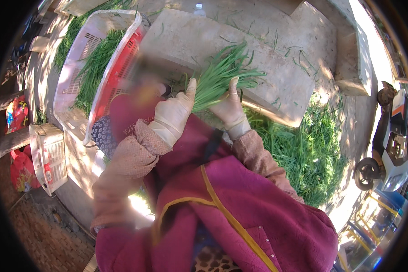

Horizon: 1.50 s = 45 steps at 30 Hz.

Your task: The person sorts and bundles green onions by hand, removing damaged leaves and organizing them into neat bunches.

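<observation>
Bundle of long green stems (pixel 220 75): held up between the two hands, in front of the near edge of the tabletop, a pale concrete slab (pixel 267 75). Leafy ends fan up and to the right over the slab; the lower ends converge between the palms.

Left hand (pixel 173 111): pale glove, closed around the bundle's lower left side, one digit pointing up along the stems. Right hand (pixel 230 106): pale glove, holds the bundle from the right, thumb upright; its other fingers are largely hidden. Brown patterned sleeves (pixel 269 161) cover both forearms. Area just left of the left hand is blurred; contents cannot be made out.

On the tabletop: loose leaf scraps (pixel 303 61); clear bottle with white cap (pixel 199 10) at the far edge.

Below the hands: maroon garment (pixel 263 204), yellow trim.

Right of the slab: large heap of greens (pixel 310 152) on the ground. Further right: white wheeled vehicle (pixel 394 136), dark tyre.

Left: large perforated crate (pixel 70 75), white rim, red on the side toward the person, with green stems (pixel 97 68) inside. Farther left: smaller white crate (pixel 54 156), red bag (pixel 22 170) just beside it.
</observation>
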{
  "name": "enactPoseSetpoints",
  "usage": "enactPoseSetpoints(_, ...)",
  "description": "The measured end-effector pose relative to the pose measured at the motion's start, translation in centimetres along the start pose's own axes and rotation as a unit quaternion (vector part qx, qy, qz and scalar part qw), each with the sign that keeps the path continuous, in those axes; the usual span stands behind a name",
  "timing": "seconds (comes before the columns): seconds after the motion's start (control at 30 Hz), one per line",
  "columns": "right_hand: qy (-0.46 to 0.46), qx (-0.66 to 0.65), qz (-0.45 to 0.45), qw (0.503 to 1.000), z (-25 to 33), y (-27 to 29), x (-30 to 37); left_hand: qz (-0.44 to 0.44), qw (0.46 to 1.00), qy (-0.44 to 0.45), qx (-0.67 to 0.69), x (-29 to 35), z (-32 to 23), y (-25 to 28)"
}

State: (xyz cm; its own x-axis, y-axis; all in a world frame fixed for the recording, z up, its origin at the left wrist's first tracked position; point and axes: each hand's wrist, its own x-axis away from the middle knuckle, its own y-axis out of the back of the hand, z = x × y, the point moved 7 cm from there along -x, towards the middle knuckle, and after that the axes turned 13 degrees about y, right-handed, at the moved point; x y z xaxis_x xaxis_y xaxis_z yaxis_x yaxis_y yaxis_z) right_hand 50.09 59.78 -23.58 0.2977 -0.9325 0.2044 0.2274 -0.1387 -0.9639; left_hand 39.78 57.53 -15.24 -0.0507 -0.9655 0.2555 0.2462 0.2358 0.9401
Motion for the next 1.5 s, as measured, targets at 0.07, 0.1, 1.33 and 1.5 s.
enactPoseSetpoints(0.07, -0.009, -0.065, -0.006, 0.998, 0.6, 0.6, -0.4, -0.026, 0.999, -0.02, -0.039, 1.6, -1.1, -0.5)
enactPoseSetpoints(0.1, -0.018, -0.05, -0.022, 0.998, 1.2, 0.6, -0.5, -0.033, 0.999, -0.023, -0.029, 2.1, -1.5, -0.7)
enactPoseSetpoints(1.33, 0.101, 0.731, 0.138, 0.66, 10.7, -10.5, -13.5, 0.011, 0.5, -0.03, 0.866, -16.9, -5.4, -0.5)
enactPoseSetpoints(1.5, 0.277, 0.707, 0.318, 0.569, 9.8, -15.6, -7.2, -0.13, 0.5, 0.21, 0.83, -16.3, -1.0, -5.1)
